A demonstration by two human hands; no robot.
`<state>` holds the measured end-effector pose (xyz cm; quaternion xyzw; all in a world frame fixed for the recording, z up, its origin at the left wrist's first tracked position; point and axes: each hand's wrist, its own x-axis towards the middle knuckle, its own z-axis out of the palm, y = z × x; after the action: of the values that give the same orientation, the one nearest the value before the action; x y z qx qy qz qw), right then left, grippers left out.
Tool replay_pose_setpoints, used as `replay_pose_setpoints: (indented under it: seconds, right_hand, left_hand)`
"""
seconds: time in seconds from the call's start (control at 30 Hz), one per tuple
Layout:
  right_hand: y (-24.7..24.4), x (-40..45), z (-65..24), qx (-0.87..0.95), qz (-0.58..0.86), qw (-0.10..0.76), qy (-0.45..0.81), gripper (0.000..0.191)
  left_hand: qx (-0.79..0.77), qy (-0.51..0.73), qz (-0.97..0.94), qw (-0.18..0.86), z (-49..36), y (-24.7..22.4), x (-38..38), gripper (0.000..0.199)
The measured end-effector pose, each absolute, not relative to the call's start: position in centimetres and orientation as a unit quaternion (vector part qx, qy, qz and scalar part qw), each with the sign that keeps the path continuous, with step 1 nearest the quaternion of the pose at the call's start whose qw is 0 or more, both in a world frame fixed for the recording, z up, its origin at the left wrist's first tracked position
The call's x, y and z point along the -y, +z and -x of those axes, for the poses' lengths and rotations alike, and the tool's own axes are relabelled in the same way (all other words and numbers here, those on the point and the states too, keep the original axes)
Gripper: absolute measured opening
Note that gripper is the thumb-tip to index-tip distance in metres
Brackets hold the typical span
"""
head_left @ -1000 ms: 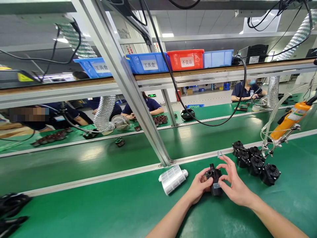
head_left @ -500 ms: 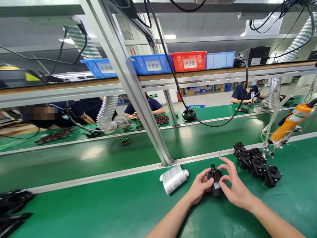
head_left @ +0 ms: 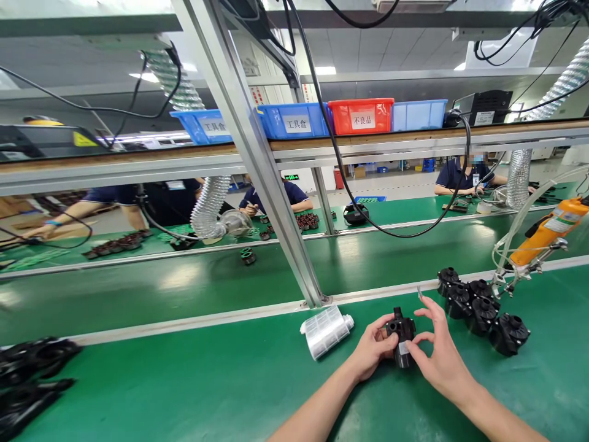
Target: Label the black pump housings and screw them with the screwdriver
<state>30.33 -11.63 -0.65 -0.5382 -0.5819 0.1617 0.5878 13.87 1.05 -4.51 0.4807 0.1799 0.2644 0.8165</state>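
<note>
My left hand (head_left: 375, 347) is closed around a black plastic pump-like part (head_left: 401, 325), held just above the green bench with its short spout pointing away from me. A small white label (head_left: 404, 348) sits on the part's near face. At the label's right edge, the thumb and a fingertip of my right hand (head_left: 435, 350) come together in a pinch. Its other fingers are raised and spread, and a small pale strip (head_left: 419, 293) shows at one of their tips. Left of my hands lies a roll of labels on clear backing (head_left: 327, 331).
Several black round housings (head_left: 483, 313) stand at the right, below an orange power screwdriver (head_left: 547, 233) on a stand. More black parts (head_left: 37, 368) lie at the left edge. An aluminium post (head_left: 276, 202) rises behind the roll. Co-workers sit beyond the green belt (head_left: 368, 264).
The view has shifted slightly, so the scene sits a little further right. My right hand's raised fingers are a bit further from the part. My left hand keeps the same hold.
</note>
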Motion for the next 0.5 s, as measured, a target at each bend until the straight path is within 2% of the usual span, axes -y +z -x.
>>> replay_pose_setpoints:
  seconds: [0.13, 0.27, 0.4, 0.5]
  right_hand:
    - [-1.3, 11.1, -32.0, 0.58, 0.563, 0.564, 0.169, 0.081]
    - [-2.3, 10.7, -31.1, 0.609, 0.561, 0.531, 0.179, 0.09]
    - [-2.3, 10.7, -30.3, 0.643, 0.569, 0.503, 0.102, 0.083]
    - [-1.3, 10.7, -33.0, 0.675, 0.549, 0.493, -0.004, 0.076]
  left_hand:
    - [-0.168, 0.258, -0.477, 0.823, -13.7, -4.3, -0.8, 0.071]
    - [-0.186, 0.291, -0.533, 0.772, -13.9, -4.6, -0.4, 0.076]
    - [-0.189, 0.308, -0.572, 0.737, -14.1, -4.5, -0.6, 0.077]
    - [-0.21, 0.34, -0.636, 0.66, -13.9, -4.4, -1.4, 0.067]
